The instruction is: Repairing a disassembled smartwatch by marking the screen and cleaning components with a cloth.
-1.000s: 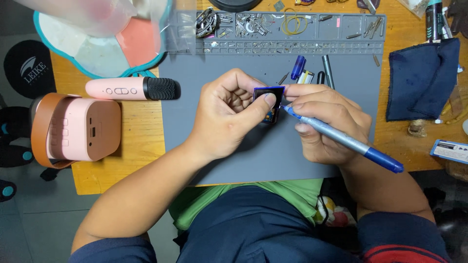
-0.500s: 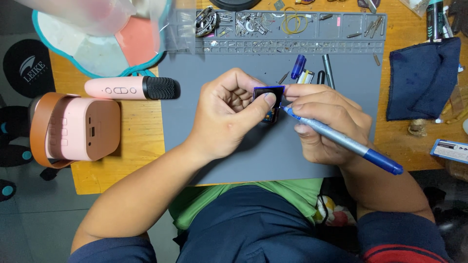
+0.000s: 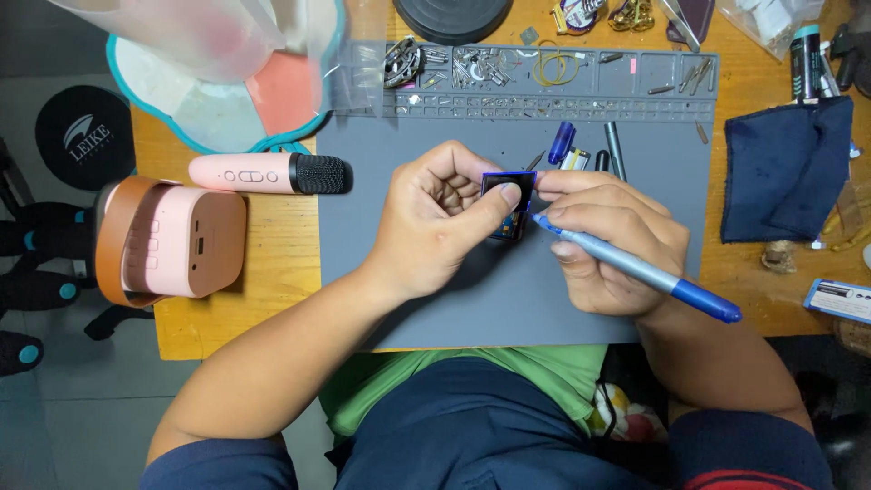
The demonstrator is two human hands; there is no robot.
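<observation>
My left hand (image 3: 445,222) pinches a small square blue device (image 3: 506,204) over the grey work mat (image 3: 390,308), thumb pressed on its dark face. My right hand (image 3: 608,245) holds a blue-handled precision screwdriver (image 3: 653,277) like a pen, its tip touching the device's right edge, while its fingertips steady the device's top right corner. Both hands meet above the middle of the mat.
A pink microphone (image 3: 268,172) and a pink speaker with a brown strap (image 3: 172,240) lie at the left on the wooden table. The mat's top tray (image 3: 544,77) holds several screws and small parts. A dark blue cloth (image 3: 785,168) lies at the right, more blue tools (image 3: 562,143) behind the hands.
</observation>
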